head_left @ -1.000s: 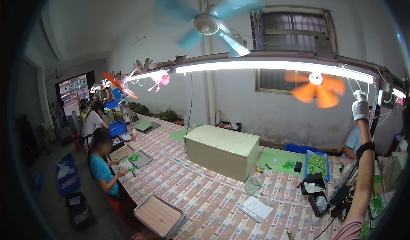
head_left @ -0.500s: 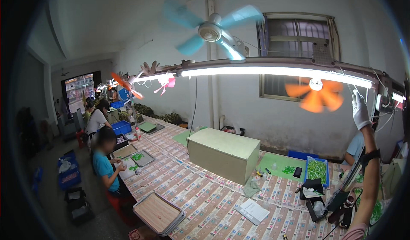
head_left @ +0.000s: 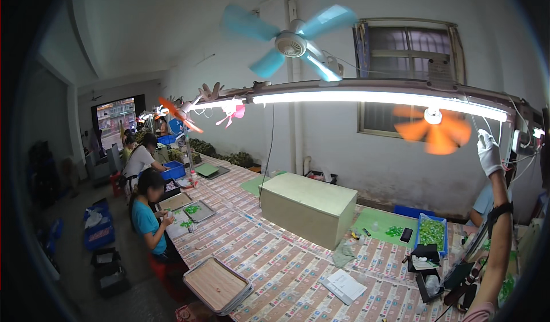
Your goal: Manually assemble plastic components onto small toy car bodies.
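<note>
My right hand (head_left: pixel 488 154), in a white glove, is raised at the right below the end of the long lit tube lamp (head_left: pixel 378 97). Its fingers point upward and look pinched together around a thin pale cord (head_left: pixel 474 120) that hangs from the lamp's rail. A black band (head_left: pixel 499 211) circles my right forearm. Just left of the hand spins a small orange fan (head_left: pixel 433 128). My left hand is out of view.
A patterned table holds a pale green box (head_left: pixel 309 207), stacked trays (head_left: pixel 215 285), papers (head_left: pixel 344 286), a phone (head_left: pixel 406 235) and a blue bin of green pieces (head_left: pixel 432 234). A co-worker (head_left: pixel 148 219) sits at the left. A blue fan (head_left: pixel 291 44) turns overhead.
The whole view has shifted a little, so things sit farther right and lower. My right hand has come down slightly below the lamp. The seated co-worker's hands are a bit higher.
</note>
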### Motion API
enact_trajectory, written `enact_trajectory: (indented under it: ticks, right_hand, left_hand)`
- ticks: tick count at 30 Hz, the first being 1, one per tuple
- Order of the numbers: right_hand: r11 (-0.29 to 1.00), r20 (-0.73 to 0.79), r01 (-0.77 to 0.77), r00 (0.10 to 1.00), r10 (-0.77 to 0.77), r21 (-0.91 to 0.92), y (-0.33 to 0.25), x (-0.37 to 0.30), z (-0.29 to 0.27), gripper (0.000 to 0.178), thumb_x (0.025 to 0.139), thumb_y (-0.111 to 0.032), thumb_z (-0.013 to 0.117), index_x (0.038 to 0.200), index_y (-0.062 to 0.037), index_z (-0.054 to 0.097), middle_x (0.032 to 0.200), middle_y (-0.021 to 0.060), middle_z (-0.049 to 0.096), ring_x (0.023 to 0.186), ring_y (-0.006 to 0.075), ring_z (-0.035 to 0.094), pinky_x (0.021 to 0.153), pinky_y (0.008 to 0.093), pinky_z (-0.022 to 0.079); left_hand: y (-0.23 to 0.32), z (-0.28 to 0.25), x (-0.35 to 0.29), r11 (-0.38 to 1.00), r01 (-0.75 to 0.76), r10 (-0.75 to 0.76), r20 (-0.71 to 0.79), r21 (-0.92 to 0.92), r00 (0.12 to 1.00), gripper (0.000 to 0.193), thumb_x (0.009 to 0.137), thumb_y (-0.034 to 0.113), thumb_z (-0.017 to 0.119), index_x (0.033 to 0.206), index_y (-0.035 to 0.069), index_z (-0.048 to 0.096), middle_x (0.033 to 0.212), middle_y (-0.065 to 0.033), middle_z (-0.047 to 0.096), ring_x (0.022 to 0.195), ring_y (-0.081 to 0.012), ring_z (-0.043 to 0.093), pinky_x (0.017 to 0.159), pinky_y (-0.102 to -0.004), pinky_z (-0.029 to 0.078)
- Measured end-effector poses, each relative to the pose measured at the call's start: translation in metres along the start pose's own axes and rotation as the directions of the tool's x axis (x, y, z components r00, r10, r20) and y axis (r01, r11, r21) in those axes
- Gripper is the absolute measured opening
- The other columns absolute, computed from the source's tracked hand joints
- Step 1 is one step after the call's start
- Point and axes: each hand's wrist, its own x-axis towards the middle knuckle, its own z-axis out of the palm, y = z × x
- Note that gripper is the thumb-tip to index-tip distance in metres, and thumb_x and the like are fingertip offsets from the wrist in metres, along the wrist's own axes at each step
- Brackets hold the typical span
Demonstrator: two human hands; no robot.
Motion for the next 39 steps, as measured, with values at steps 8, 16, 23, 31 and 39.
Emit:
enact_trajectory:
  ticks: [8, 16, 23, 31, 39]
  right_hand:
    - [0.981, 0.109, 0.051, 0.994, -0.031, -0.185, 0.011, -0.003, -0.005, 0.03, 0.085, -0.002, 0.056, 0.115, 0.0001, 0.059, 0.105, 0.0201, 0.065, 0.097, 0.0339, 0.063, 0.085, 0.0394, 0.051]
    - [0.935, 0.139, 0.208, 0.975, -0.174, -0.286, 0.03, -0.002, 0.0, 0.036, 0.087, 0.003, 0.058, 0.123, -0.001, 0.055, 0.112, 0.0186, 0.064, 0.104, 0.0309, 0.064, 0.088, 0.0351, 0.052]
    - [0.954, 0.135, 0.185, 0.979, -0.156, -0.237, 0.011, -0.003, -0.005, 0.033, 0.088, -0.001, 0.059, 0.121, -0.0022, 0.057, 0.111, 0.0182, 0.065, 0.103, 0.0315, 0.064, 0.087, 0.0362, 0.052]
    - [0.931, 0.093, 0.2, 0.979, -0.18, -0.306, 0.013, 0.002, -0.007, 0.033, 0.088, -0.003, 0.059, 0.121, -0.0028, 0.057, 0.113, 0.0174, 0.064, 0.103, 0.0321, 0.064, 0.088, 0.0364, 0.051]
    - [0.94, 0.112, 0.152, 0.986, -0.124, -0.306, -0.002, 0.001, -0.009, 0.035, 0.087, -0.004, 0.061, 0.121, -0.0039, 0.057, 0.114, 0.0172, 0.064, 0.103, 0.0326, 0.064, 0.088, 0.0368, 0.052]
  left_hand:
    - [-0.002, 0.002, -0.008, 1.0, 0.012, -0.012, 0.003, -0.01, 1.0, 0.024, 0.083, 0.034, 0.064, 0.081, 0.011, 0.072, 0.081, -0.0157, 0.068, 0.073, -0.0311, 0.063, 0.061, -0.0449, 0.047]
    - [-0.013, 0.011, -0.012, 1.0, 0.02, -0.02, -0.001, -0.015, 1.0, 0.024, 0.082, 0.034, 0.065, 0.08, 0.012, 0.072, 0.08, -0.0155, 0.068, 0.072, -0.0308, 0.063, 0.06, -0.0447, 0.046]
    - [-0.019, 0.016, -0.016, 1.0, 0.022, -0.022, 0.0, -0.017, 1.0, 0.024, 0.082, 0.034, 0.065, 0.079, 0.012, 0.072, 0.078, -0.0153, 0.068, 0.07, -0.0306, 0.063, 0.06, -0.0446, 0.046]
    - [-0.026, 0.019, -0.018, 1.0, 0.02, -0.02, 0.003, -0.014, 1.0, 0.023, 0.082, 0.034, 0.066, 0.078, 0.012, 0.072, 0.077, -0.0151, 0.068, 0.069, -0.0304, 0.063, 0.059, -0.0444, 0.046]
    - [-0.032, 0.023, -0.025, 1.0, 0.025, -0.025, 0.0, -0.014, 1.0, 0.023, 0.081, 0.034, 0.067, 0.077, 0.012, 0.073, 0.076, -0.0148, 0.068, 0.067, -0.0302, 0.063, 0.058, -0.0443, 0.046]
